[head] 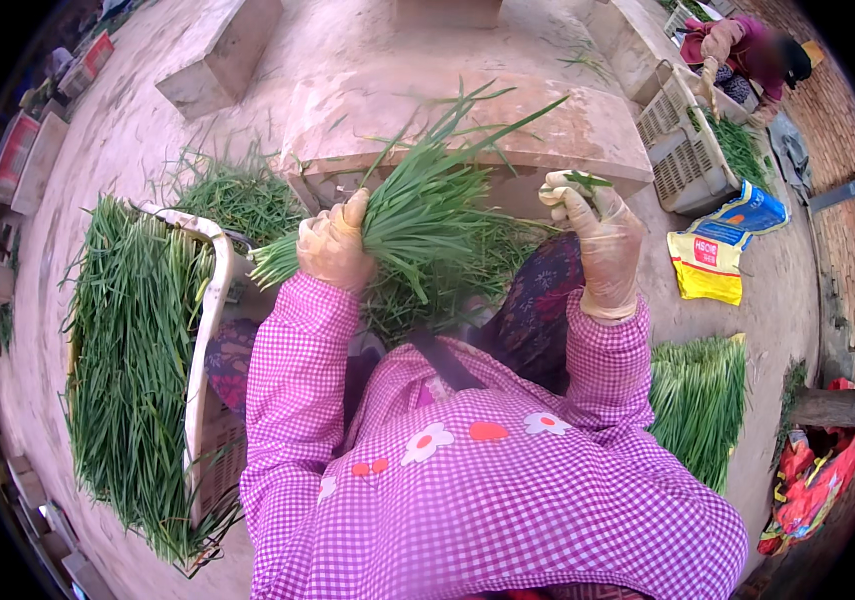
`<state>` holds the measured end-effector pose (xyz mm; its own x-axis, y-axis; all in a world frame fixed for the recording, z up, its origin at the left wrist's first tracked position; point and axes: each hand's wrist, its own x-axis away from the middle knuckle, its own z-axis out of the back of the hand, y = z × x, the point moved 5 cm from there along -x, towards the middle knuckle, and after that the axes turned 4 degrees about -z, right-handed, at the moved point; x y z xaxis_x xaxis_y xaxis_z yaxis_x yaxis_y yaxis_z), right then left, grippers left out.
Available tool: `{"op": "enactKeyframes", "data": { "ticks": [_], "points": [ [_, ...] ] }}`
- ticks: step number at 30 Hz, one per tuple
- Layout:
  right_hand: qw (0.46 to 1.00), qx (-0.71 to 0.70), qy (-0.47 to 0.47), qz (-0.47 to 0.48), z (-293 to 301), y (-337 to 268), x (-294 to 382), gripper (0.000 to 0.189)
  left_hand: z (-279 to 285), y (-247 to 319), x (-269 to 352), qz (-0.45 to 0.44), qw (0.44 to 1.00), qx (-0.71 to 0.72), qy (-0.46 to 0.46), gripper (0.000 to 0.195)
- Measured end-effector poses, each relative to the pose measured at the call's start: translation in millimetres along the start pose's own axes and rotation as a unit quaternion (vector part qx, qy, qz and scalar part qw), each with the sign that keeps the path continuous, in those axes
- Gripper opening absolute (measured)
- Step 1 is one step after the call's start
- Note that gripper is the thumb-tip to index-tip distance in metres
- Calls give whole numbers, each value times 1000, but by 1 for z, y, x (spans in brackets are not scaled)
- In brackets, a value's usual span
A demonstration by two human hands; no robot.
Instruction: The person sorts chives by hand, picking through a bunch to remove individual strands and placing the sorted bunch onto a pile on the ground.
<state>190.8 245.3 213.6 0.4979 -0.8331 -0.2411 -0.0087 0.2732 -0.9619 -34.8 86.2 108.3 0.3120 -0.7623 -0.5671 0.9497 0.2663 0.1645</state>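
Note:
My left hand [337, 238], in a pale thin glove, is closed around a bunch of green leafy stalks [435, 202] that look like garlic chives. Their pale cut ends stick out at the left of the fist, and the leaves fan up to the right. At the right, my right hand [598, 232], gloved too, is raised with its fingers bent around a few short bits of green leaf [588, 180]. It is apart from the bunch. Loose leaves [427, 300] lie in a heap below the hands, between the knees.
A white-rimmed crate [206, 300] heaped with chives [127, 360] stands at the left. Beyond my hands is a concrete block [465, 124]. At the right are more chives [697, 405], a yellow and blue bag [709, 262], a plastic crate [686, 142] and a co-worker [735, 52], bending.

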Motion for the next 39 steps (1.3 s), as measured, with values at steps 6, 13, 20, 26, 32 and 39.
{"op": "enactKeyframes", "data": {
  "ticks": [6,13,20,26,32,39],
  "points": [
    [875,409,-127,224,-29,18,-2,22,-3,0,1,2,1000,0,-20,61],
    [998,5,-54,-35,-13,35,-3,9,-8,-7,2,16,1000,12,-18,66],
    [936,282,-75,196,-21,29,-9,19,-7,-5,0,30,999,13,-36,59],
    [851,408,-150,295,-48,38,7,17,-5,-4,-1,33,998,10,-54,58],
    [998,-4,1,-67,-10,40,-19,15,-8,-6,2,37,999,28,-20,64],
    [856,429,-79,279,-51,39,-21,28,-11,-4,4,17,998,46,-34,64]
  ]
}}
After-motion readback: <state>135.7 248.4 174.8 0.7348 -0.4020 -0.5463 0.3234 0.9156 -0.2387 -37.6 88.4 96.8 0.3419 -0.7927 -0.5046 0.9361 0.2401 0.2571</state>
